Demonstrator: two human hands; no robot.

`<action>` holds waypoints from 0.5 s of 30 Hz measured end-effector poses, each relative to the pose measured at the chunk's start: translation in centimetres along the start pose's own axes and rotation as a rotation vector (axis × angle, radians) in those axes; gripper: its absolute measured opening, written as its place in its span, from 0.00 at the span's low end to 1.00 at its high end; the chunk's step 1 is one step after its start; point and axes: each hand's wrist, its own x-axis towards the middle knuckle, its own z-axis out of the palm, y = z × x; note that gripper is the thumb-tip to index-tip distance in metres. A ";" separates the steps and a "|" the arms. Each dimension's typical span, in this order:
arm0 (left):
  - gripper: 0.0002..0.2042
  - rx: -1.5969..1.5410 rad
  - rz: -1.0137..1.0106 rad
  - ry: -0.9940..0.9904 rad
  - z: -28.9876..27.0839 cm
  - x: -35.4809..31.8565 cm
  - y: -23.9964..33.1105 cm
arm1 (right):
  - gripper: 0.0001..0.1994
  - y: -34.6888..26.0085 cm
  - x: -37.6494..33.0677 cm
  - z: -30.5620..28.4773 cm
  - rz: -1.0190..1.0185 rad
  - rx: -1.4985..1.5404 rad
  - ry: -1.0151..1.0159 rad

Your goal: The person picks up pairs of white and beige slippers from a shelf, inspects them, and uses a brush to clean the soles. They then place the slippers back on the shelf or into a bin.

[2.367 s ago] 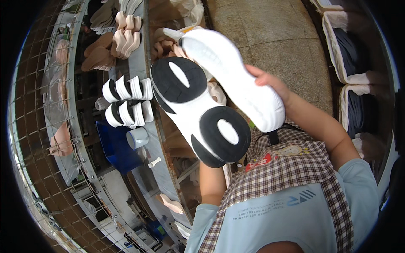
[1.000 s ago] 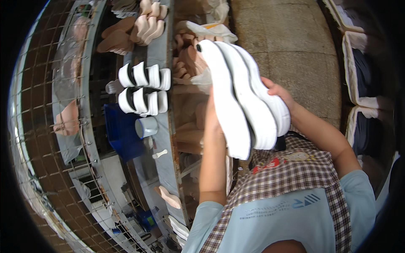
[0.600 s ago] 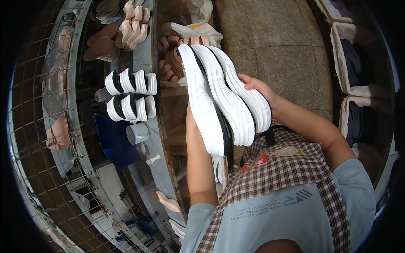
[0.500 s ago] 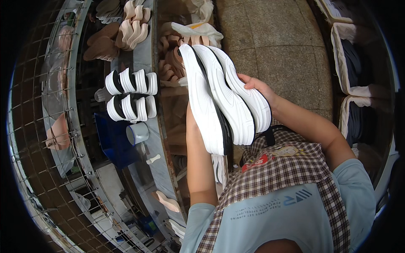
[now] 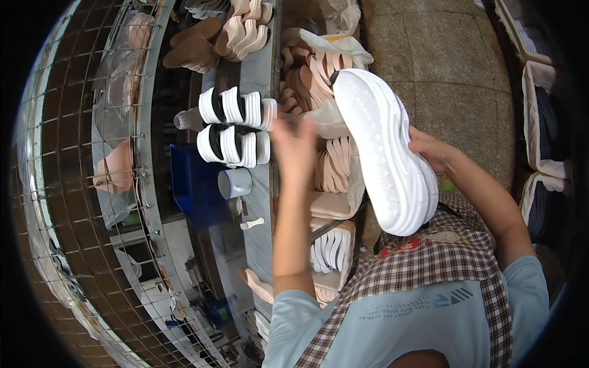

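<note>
My right hand (image 5: 431, 151) is closed on the edge of a stack of white shoe soles (image 5: 388, 150), held slanting in front of my apron. The stack's uppermost sole hides most of those beneath, and a bit of black shows at its far tip. My left hand (image 5: 296, 147) is blurred, its thumb and fingers apart, at the edge of the grey worktop (image 5: 261, 80). It is nearest to a row of white soles with black linings (image 5: 236, 107) standing there; contact cannot be made out. A second such row (image 5: 233, 146) stands just nearer to me.
A white mug (image 5: 235, 183) and a small white tool (image 5: 252, 224) lie along the worktop. Beige soles (image 5: 245, 34) are at its far end. Sacks of pinkish soles (image 5: 334, 162) sit right of it. Wire mesh (image 5: 73, 184) runs along the left; lined bins (image 5: 540, 122) line the right.
My left hand has come off the white soles and moved left to the worktop rows. The held soles, spread in a fan before, now overlap in one stack in my right hand.
</note>
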 end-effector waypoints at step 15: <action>0.50 0.862 0.156 0.481 -9.8 15.8 -5.4 | 0.60 1.2 -1.5 -3.4 -0.011 0.084 0.053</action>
